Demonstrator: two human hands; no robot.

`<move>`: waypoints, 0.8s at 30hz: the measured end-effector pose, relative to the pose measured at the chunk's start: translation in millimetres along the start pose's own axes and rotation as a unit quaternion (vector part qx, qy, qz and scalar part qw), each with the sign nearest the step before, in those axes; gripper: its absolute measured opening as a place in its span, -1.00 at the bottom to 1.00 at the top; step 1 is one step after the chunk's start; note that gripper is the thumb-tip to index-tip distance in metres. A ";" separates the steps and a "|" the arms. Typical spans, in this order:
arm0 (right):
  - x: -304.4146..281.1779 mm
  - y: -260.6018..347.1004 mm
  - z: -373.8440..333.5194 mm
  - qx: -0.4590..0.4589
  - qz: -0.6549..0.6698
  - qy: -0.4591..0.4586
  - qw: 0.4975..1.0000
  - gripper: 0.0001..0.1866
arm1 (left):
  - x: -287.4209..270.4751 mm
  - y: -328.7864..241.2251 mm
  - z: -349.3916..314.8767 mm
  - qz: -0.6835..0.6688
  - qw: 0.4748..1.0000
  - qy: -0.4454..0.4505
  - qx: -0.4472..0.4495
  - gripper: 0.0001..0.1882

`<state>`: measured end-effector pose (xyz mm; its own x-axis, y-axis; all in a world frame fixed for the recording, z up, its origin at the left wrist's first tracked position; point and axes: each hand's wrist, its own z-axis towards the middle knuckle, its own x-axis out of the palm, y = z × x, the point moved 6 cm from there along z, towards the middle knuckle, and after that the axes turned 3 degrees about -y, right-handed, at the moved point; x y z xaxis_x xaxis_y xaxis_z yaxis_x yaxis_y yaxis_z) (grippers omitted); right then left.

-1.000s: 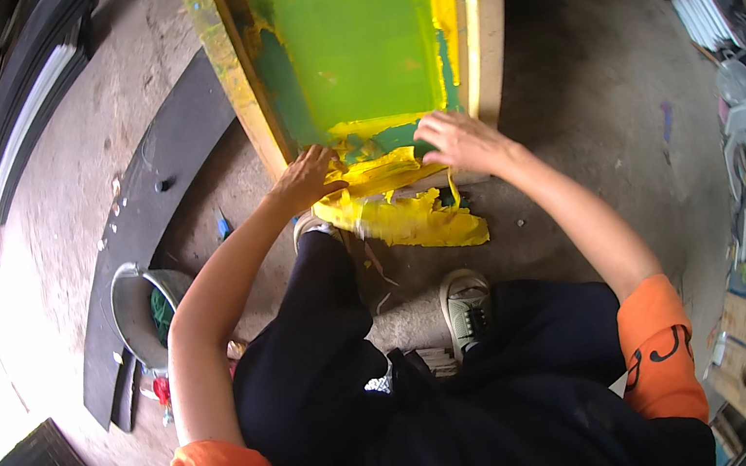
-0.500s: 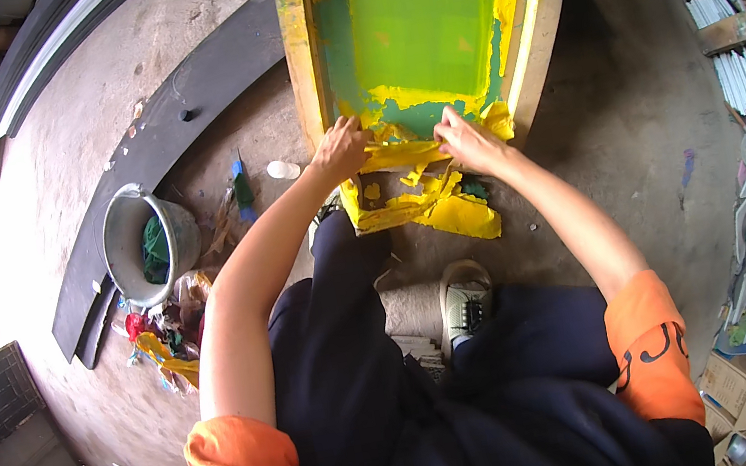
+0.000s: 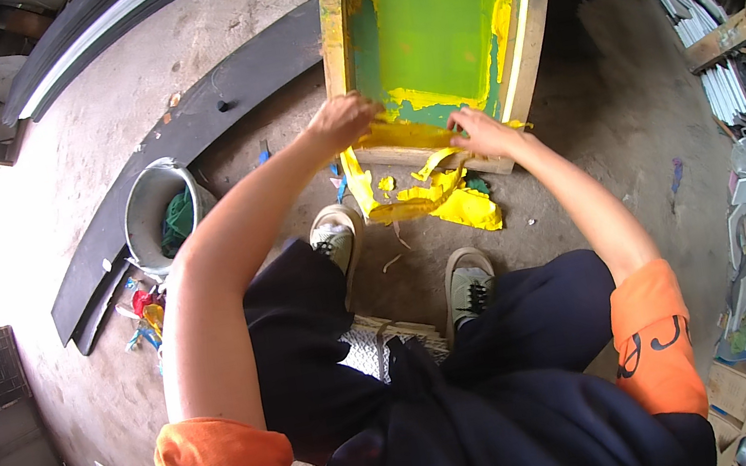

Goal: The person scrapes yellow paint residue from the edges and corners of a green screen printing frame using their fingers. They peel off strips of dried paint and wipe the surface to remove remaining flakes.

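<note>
A wooden-framed printing screen point(image 3: 442, 24) with green mesh stands before me, yellow film round its inner edges. At its near left corner is my left hand point(image 3: 345, 121), its fingers smeared by motion, so I cannot tell whether it grips anything. My right hand point(image 3: 490, 134) has bent fingers at the near right part of the frame, closed on the edge of the yellow film point(image 3: 411, 133). Below the frame's near edge, torn yellow film point(image 3: 473, 209) hangs in loose strips and a wide flap.
A grey bucket point(image 3: 156, 205) with green cloth inside stands at the left, beside a long dark curved panel point(image 3: 205, 113). Coloured scraps point(image 3: 146, 310) lie near it. My shoes point(image 3: 469, 286) are on the concrete floor below. Stacked boards point(image 3: 725, 95) line the right side.
My left hand has moved up and slightly right and is now blurred. My right hand has shifted slightly right, its fingers less tightly bunched. The screen and bucket appear farther right in view.
</note>
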<state>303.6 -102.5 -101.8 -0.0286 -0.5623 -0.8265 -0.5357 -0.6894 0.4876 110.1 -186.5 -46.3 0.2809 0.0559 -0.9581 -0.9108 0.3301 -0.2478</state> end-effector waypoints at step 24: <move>120.5 -32.0 -16.5 0.176 -0.066 -0.292 0.938 -0.50 | 177.3 -7.3 7.3 -0.069 0.958 -0.076 -0.268 -0.50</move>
<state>331.2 -155.7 -212.4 -0.3447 -0.0664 -0.9364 -0.8096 -0.4838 0.3323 168.8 -172.1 -213.2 0.4140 0.1969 -0.8887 -0.8746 -0.1847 -0.4483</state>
